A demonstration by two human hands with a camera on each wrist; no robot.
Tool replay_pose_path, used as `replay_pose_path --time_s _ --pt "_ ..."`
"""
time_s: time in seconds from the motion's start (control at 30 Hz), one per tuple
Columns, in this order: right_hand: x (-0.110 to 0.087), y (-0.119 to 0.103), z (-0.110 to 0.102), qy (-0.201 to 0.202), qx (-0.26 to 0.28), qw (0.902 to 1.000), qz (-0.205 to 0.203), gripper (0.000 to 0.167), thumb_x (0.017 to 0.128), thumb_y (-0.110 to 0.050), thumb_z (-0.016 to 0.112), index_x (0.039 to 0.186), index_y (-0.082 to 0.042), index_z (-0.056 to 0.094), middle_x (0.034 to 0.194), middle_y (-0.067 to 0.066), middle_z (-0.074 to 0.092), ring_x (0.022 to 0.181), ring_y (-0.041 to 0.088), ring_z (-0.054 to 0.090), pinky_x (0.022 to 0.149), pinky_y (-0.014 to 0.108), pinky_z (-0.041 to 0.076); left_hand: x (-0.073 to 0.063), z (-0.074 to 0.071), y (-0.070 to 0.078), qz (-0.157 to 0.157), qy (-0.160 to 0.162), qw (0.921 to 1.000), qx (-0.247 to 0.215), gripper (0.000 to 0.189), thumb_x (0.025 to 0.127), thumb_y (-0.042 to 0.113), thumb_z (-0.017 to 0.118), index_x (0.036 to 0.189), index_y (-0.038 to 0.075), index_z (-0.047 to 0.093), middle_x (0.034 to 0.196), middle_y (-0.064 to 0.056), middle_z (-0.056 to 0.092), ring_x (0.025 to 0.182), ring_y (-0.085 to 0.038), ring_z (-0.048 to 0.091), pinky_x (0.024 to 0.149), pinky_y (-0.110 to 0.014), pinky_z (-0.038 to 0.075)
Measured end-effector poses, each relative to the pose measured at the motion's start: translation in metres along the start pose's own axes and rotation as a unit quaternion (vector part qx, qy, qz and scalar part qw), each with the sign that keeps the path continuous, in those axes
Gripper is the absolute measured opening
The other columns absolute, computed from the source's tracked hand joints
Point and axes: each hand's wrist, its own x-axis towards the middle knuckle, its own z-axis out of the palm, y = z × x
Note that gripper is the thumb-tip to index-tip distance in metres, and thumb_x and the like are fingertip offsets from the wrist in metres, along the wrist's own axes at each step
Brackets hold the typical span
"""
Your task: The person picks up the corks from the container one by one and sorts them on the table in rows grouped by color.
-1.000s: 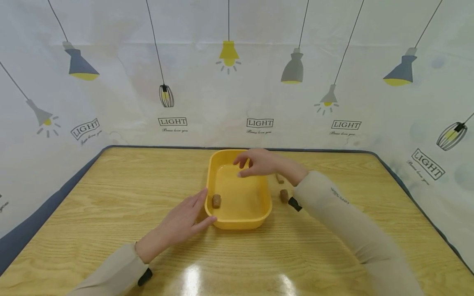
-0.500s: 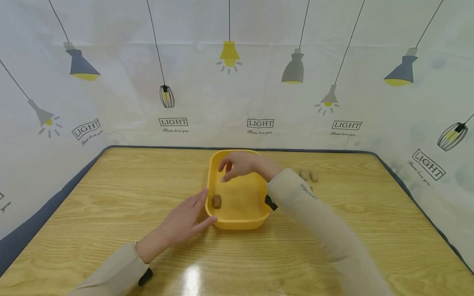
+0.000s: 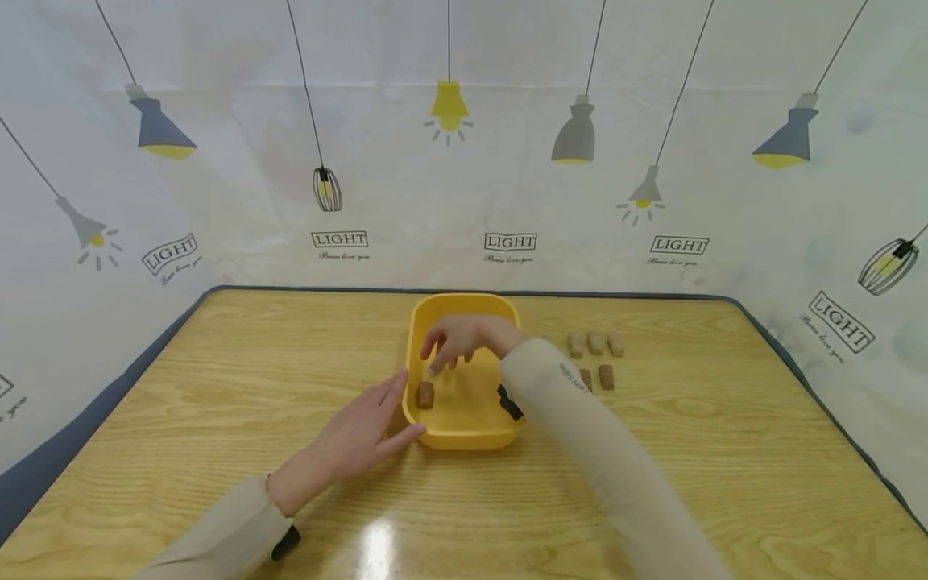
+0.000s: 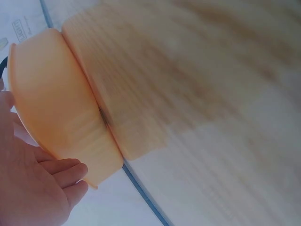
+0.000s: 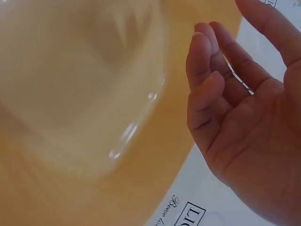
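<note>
A deep yellow plastic tray (image 3: 464, 441) stands on the wooden table in the head view. One small brown cork-like piece (image 3: 425, 395) lies inside, at its near left corner. My left hand (image 3: 351, 431) rests against the tray's left side, fingers extended, thumb at the near corner. The left wrist view shows those fingers (image 4: 70, 174) against the tray's rim. Over the tray's inside hovers my right hand (image 3: 460, 338), above and beyond the brown piece. In the right wrist view its fingers (image 5: 200, 59) are loosely bent, with nothing between them.
Right of the tray, several similar light brown pieces (image 3: 595, 344) stand in a row, with darker ones (image 3: 606, 377) nearer. My right sleeve (image 3: 573, 411) partly covers that group. A printed backdrop (image 3: 406, 161) closes off the table's far edge and sides.
My right hand has moved left and toward me, lower over the tray. Its arm has shifted left too, uncovering more pieces on the right. My left hand and the tray stay put.
</note>
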Motion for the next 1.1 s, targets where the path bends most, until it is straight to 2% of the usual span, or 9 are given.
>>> replay_pose_path --time_s 0.13,0.37,0.7,1.1 --pt "0.005 0.004 0.005 -0.018 0.020 0.9995 0.019 0.034 0.081 -0.024 0.065 0.112 -0.013 0.057 0.091 0.002 0.057 0.081 0.017 0.054 0.067 0.028 0.045 0.000 0.001 0.000 -0.004 -0.002 1.0000 -0.001 0.081 0.088 0.056 0.035 0.139 -0.003 0.017 0.137 -0.018 0.030 0.120 -0.032 0.034 0.095 -0.043 0.030" --pt "0.010 0.007 0.014 -0.036 0.022 0.9982 0.042 0.032 0.078 -0.029 0.067 0.106 -0.016 0.058 0.088 0.002 0.055 0.079 0.017 0.051 0.066 0.027 0.044 0.000 0.000 0.000 -0.006 -0.003 1.0000 -0.001 0.081 0.087 0.057 0.035 0.139 -0.002 0.017 0.137 -0.018 0.030 0.121 -0.031 0.033 0.095 -0.043 0.030" --pt "0.017 0.009 0.024 -0.065 0.033 0.9959 0.055 0.033 0.075 -0.032 0.070 0.102 -0.018 0.056 0.088 0.002 0.058 0.078 0.017 0.052 0.075 0.032 0.044 0.000 0.001 -0.001 0.001 0.007 1.0000 0.004 0.080 0.088 0.055 0.038 0.138 -0.005 0.019 0.136 -0.019 0.031 0.120 -0.032 0.034 0.095 -0.043 0.031" --pt "0.025 0.013 0.034 -0.054 0.035 0.9962 0.059 0.038 0.071 -0.033 0.073 0.099 -0.017 0.054 0.078 0.000 0.051 0.064 0.012 0.045 0.059 0.024 0.038 0.000 0.001 -0.001 0.000 0.009 0.9999 0.008 0.080 0.088 0.054 0.038 0.138 -0.005 0.019 0.137 -0.019 0.030 0.120 -0.032 0.034 0.095 -0.043 0.029"
